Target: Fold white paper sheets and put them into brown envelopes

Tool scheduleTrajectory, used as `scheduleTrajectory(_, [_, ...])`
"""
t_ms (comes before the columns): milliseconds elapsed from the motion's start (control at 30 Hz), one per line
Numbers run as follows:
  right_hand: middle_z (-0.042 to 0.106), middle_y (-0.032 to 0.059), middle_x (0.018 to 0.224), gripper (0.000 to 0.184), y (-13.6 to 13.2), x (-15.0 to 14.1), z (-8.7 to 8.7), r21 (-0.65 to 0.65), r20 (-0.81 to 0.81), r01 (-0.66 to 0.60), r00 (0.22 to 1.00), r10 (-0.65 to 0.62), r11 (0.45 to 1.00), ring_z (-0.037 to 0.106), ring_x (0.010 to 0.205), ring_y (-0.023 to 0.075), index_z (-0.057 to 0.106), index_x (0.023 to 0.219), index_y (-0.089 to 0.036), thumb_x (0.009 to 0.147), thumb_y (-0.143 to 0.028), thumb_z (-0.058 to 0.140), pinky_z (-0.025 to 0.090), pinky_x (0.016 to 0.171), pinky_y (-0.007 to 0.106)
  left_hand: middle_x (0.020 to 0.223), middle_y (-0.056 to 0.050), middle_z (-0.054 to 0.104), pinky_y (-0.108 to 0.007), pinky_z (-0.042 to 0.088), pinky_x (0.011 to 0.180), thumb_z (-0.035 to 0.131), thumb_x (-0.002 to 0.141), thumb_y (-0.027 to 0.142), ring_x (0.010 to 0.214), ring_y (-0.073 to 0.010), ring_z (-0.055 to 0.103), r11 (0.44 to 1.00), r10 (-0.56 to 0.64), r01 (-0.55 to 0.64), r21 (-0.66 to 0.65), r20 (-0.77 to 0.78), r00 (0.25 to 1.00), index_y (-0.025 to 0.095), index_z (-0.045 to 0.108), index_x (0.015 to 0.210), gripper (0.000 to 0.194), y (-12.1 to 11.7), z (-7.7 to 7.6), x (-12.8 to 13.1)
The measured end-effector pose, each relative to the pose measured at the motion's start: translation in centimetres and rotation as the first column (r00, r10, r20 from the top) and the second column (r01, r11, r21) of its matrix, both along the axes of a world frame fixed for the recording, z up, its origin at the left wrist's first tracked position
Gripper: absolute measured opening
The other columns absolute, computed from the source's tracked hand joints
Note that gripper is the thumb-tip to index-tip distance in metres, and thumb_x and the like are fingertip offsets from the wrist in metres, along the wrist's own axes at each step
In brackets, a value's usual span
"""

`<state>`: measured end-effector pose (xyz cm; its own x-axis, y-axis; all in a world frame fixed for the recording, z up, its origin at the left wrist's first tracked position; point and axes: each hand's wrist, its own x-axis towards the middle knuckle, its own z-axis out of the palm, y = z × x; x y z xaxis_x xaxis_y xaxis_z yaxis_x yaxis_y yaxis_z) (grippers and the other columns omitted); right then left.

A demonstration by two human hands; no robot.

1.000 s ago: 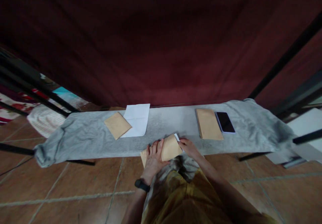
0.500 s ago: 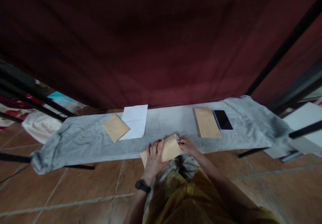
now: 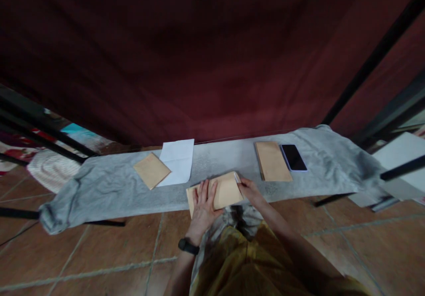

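Note:
A brown envelope (image 3: 227, 189) lies at the near edge of a bench covered with a grey cloth (image 3: 113, 185). My left hand (image 3: 203, 205) rests flat on the envelope's left half, fingers stretched out and apart. My right hand (image 3: 249, 190) pinches the envelope's right end, where a sliver of white paper (image 3: 236, 177) shows at the opening. A black watch (image 3: 187, 246) sits on my left wrist.
Farther left on the cloth lie a small brown envelope (image 3: 151, 170) and a white sheet (image 3: 177, 161). To the right are a stack of brown envelopes (image 3: 272, 161) and a black phone (image 3: 294, 157). A dark red curtain hangs behind; tiled floor lies below.
The envelope has been pushed a little farther onto the bench and lies flatter. My left hand has spread over it, and less white paper sticks out at the right end.

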<state>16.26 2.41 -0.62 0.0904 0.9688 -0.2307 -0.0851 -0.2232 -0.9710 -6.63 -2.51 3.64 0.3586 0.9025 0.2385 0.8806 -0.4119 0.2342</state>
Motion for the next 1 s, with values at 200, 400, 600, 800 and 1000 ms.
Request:
scheduleTrajectory(200, [0.070, -0.0006, 0.066, 0.041, 0.0, 0.0, 1.0, 0.020, -0.140, 0.170, 0.976, -0.165, 0.985, 0.061, 0.061, 0.0162, 0.067, 0.076, -0.019, 0.064, -0.058, 0.074, 0.046, 0.055, 0.026, 0.170, -0.014, 0.016, -0.056, 0.025, 0.123, 0.063, 0.093, 0.047, 0.156, -0.0330, 0.018, 0.961, 0.255, -0.271, -0.048, 0.530, 0.809, 0.029, 0.027, 0.159, 0.077, 0.0, -1.6, 1.2])
scheduleTrajectory(400, [0.073, 0.0010, 0.072, 0.046, -1.2, -1.6, 0.6, -0.008, -0.237, 0.255, 0.939, -0.250, 0.967, 0.064, 0.063, 0.0185, 0.067, 0.085, -0.021, 0.065, -0.061, 0.073, 0.049, 0.056, 0.027, 0.132, -0.009, 0.064, -0.041, 0.055, 0.101, 0.078, 0.081, 0.043, 0.121, -0.0243, 0.065, 0.773, 0.604, -0.147, -0.617, 0.787, -0.125, 0.029, 0.054, 0.133, 0.059, -0.2, -2.9, 5.1])
scheduleTrajectory(600, [0.073, 0.0016, 0.073, 0.042, -2.2, -3.1, 1.3, -0.022, -0.270, 0.276, 0.924, -0.272, 0.961, 0.065, 0.069, 0.0206, 0.067, 0.086, -0.022, 0.067, -0.058, 0.073, 0.050, 0.059, 0.029, 0.110, -0.005, 0.074, -0.028, 0.060, 0.076, 0.087, 0.068, 0.028, 0.093, -0.0187, 0.074, 0.748, 0.662, 0.203, -0.631, 0.692, -0.289, 0.023, 0.063, 0.109, 0.048, 0.0, -0.5, 8.2])
scheduleTrajectory(800, [0.072, 0.0011, 0.072, 0.037, -2.3, -3.2, 1.7, -0.026, -0.270, 0.317, 0.911, -0.312, 0.948, 0.061, 0.065, 0.0188, 0.067, 0.082, -0.021, 0.065, -0.053, 0.073, 0.047, 0.057, 0.028, 0.100, -0.004, 0.075, -0.024, 0.056, 0.067, 0.085, 0.066, 0.022, 0.085, -0.0170, 0.073, 0.730, 0.680, 0.173, -0.661, 0.680, -0.273, 0.022, 0.062, 0.105, 0.045, 0.4, -0.4, 9.0])
scheduleTrajectory(1000, [0.076, 0.0037, 0.084, 0.037, -2.8, -3.1, 1.7, -0.025, -0.286, 0.268, 0.921, -0.264, 0.963, 0.068, 0.072, 0.0216, 0.068, 0.090, -0.023, 0.067, -0.052, 0.072, 0.052, 0.058, 0.029, 0.089, 0.000, 0.072, -0.025, 0.055, 0.067, 0.080, 0.066, 0.019, 0.076, -0.0142, 0.070, 0.755, 0.653, 0.132, -0.642, 0.720, -0.234, 0.024, 0.061, 0.103, 0.041, 1.1, -0.9, 8.3])
